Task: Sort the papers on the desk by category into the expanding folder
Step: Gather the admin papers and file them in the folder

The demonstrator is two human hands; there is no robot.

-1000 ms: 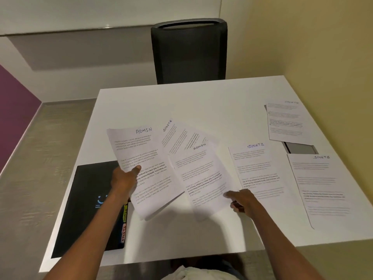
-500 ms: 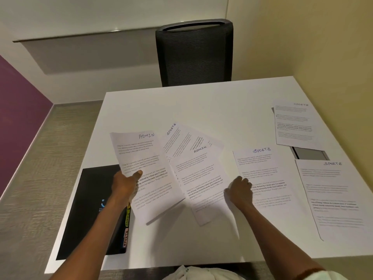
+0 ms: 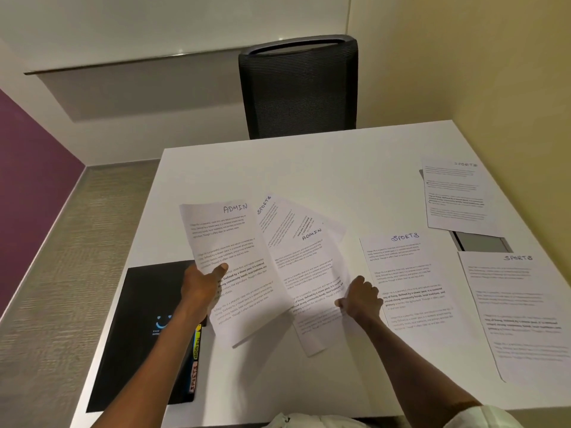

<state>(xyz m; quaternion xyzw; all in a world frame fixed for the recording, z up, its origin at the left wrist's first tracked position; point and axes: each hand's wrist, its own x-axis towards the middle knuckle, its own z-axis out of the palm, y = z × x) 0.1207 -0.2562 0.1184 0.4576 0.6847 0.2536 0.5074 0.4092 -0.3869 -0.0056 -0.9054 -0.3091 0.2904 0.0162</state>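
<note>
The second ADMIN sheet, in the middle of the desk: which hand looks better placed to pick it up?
Right. The right hand already pinches the second ADMIN sheet at its edge, while the left hand is busy holding the first ADMIN sheet.

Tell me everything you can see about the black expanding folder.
The black expanding folder lies flat and closed at the desk's near-left corner. Its cover looks smooth and matte, with a small blue smile-like logo and tiny text. Coloured tabs stick out along its right edge; two read ADMIN and SPORTS. The left forearm crosses above it, and the held ADMIN sheet overlaps its far right corner.
</note>
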